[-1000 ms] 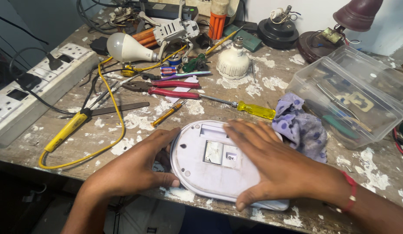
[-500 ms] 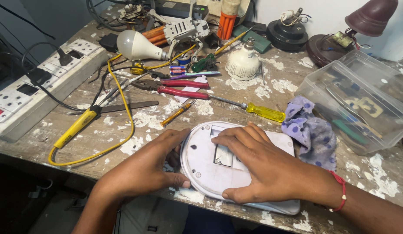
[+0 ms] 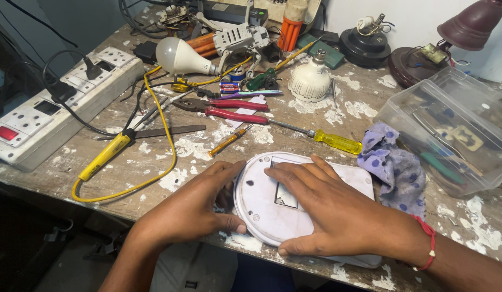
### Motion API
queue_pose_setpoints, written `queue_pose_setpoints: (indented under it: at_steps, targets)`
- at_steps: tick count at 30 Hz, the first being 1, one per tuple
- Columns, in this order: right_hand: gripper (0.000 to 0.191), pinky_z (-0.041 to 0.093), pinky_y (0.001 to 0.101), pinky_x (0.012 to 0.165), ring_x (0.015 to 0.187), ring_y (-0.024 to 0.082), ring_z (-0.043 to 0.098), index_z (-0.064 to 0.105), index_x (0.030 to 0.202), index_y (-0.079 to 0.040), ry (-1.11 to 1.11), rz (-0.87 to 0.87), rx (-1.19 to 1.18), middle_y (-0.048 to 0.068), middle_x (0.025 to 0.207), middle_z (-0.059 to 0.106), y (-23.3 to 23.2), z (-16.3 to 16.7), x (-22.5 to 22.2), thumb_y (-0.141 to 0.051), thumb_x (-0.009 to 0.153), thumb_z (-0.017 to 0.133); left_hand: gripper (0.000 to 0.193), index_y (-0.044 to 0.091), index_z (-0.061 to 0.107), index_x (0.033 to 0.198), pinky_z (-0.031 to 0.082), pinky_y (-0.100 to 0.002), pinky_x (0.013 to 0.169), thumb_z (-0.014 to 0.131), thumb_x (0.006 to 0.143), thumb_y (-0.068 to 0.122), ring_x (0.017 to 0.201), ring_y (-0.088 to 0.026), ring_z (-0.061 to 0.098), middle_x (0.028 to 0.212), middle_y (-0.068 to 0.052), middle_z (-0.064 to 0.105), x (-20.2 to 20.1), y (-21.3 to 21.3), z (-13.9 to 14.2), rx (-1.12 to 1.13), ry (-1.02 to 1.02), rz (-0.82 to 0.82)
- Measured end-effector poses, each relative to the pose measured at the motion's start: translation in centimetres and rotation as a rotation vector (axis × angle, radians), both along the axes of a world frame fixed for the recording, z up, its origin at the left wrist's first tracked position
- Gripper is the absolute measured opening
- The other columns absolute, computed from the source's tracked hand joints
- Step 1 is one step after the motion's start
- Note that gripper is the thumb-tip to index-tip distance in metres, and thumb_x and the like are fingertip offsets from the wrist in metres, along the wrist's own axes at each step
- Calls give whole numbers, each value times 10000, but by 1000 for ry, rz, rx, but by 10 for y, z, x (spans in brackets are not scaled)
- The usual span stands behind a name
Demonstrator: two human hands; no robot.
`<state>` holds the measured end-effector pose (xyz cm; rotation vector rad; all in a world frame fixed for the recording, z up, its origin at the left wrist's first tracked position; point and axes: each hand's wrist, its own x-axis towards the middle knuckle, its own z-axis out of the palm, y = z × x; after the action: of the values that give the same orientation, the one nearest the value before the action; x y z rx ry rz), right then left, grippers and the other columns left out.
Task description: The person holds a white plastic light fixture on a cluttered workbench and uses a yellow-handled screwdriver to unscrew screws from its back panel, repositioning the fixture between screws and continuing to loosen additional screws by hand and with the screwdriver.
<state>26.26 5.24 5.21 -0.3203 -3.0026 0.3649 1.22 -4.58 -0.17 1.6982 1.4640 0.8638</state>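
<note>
A flat white round-ended plastic device (image 3: 262, 208) lies face down at the near edge of a paint-spattered workbench (image 3: 154, 162). My right hand (image 3: 326, 208) rests flat on top of it, fingers spread over its small open rectangular compartment (image 3: 285, 196). My left hand (image 3: 194, 208) grips the device's left rim, thumb under the near edge and fingers along its far side. A red thread circles my right wrist.
Behind the device lie a yellow-handled screwdriver (image 3: 337, 142), red pliers (image 3: 232, 111), a yellow soldering iron with cord (image 3: 105, 157), a file, a small orange screwdriver and two bulbs (image 3: 178, 57). A switchboard (image 3: 56, 108) sits left; a spotted cloth (image 3: 394, 167) and clear box (image 3: 456, 130) right.
My right hand has slid left across the device's back to cover the compartment. My left hand has moved in tighter against the left rim. The view has shifted slightly.
</note>
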Motion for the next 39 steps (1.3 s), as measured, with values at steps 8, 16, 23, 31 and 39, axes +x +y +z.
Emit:
queue_pose_setpoints:
  at_steps: [8,16,23,31,39]
  targets:
    - [968,274,571,1112,1303,442,420,473,1363,-8,-60,-101,-5,238,1348,483,-8,-3,-9,-489,607,841,1058,56,437,1524,512,-335,883,934,607,232,1023,-217,634,1212,-111,602,-1,-1,-1,31,31,-14]
    - [927,238,592,1130,1293,443,419,484,1316,-2,-78,-113,-5,238,1310,485,-12,-2,-10,-466,600,847,1035,82,446,1529,533,-323,866,913,618,236,987,-212,653,1148,-102,606,0,0,-1,-16,5,12]
    - [1006,212,602,1131,1317,454,397,439,1385,12,-92,-142,4,255,1355,466,-12,-4,-11,-504,627,852,1057,62,455,1517,499,-330,944,934,596,262,1126,-219,629,1285,-105,599,-1,-1,-1,14,-21,-1]
    - [1011,316,529,1055,1236,438,432,433,1426,-3,-79,-181,-20,264,1411,433,-15,-4,-12,-507,647,834,1005,44,460,1474,482,-336,982,929,618,284,1190,-225,610,1320,-118,598,-2,0,-8,36,-18,2]
    - [989,314,523,1065,1300,413,421,457,1426,-18,-49,-128,-22,215,1391,497,-8,-2,-9,-635,733,800,754,6,543,1428,567,-292,772,820,784,283,905,-149,663,1058,-140,706,0,10,-16,-115,-505,68]
